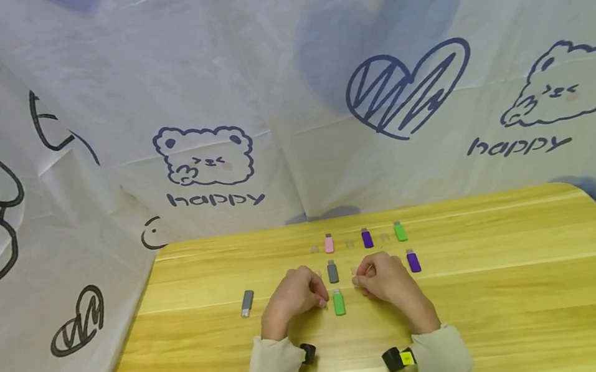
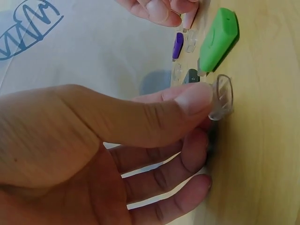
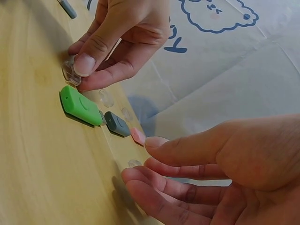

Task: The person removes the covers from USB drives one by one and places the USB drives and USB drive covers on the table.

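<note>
My left hand (image 1: 296,293) pinches a small clear plastic cap (image 2: 224,97) between thumb and index finger, low over the wooden table. Just right of it lies a green USB stick (image 1: 338,302), its metal plug pointing to the back. Behind that is a grey USB stick (image 1: 332,272). My right hand (image 1: 384,276) hovers to the right of these sticks, fingers loosely bent and a gap between thumb and fingertips. Another clear cap (image 3: 134,163) lies beyond its fingertips in the right wrist view. A purple USB stick (image 1: 413,261) lies to the right of this hand.
Along the back lie a pink USB stick (image 1: 329,243), a purple one (image 1: 367,238) and a green one (image 1: 400,231), with clear caps (image 1: 349,244) beside them. A second grey stick (image 1: 247,303) lies left of my left hand. A printed white cloth (image 1: 285,87) hangs behind the table.
</note>
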`<state>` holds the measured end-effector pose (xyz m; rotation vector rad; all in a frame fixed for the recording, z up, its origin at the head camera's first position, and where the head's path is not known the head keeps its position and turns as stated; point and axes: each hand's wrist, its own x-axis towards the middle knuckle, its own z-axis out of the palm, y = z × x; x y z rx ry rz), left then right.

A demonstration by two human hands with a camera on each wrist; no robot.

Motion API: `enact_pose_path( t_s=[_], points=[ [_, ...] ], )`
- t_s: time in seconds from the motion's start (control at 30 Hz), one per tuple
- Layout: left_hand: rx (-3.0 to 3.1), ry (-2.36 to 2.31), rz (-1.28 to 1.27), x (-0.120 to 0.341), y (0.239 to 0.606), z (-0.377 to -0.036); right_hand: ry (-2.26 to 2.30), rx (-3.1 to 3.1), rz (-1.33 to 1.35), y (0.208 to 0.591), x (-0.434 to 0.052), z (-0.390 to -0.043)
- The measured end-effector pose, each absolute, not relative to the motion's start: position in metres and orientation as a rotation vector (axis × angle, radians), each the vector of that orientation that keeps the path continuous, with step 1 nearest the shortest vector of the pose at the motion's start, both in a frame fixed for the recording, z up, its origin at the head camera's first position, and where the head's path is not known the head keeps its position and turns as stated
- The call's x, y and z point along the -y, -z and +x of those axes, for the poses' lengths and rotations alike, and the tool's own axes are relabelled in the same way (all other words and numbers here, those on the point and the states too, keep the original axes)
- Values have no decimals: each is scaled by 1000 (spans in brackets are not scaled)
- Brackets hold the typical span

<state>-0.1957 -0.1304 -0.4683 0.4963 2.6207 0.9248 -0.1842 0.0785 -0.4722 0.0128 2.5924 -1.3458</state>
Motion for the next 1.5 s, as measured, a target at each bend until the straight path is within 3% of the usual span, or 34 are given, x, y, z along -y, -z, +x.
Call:
enact_pose_path(
  t_s=[0.33,0.63,0.97,1.5],
  points=[
    [-2571,-1074,518,145,466,-201,1344,-2591,-6,472,-76,-184],
    [-2529,-1503,350,185,453,-204,1285,-2713,-120,471,-70,-186],
    [-2597,-1933,83,220,442,-204,1313,-2676,-692,466,-42,-185],
    [-2907,-1588,-232,271,456,-193,742,-2802,-1365,469,45,-194]
  ],
)
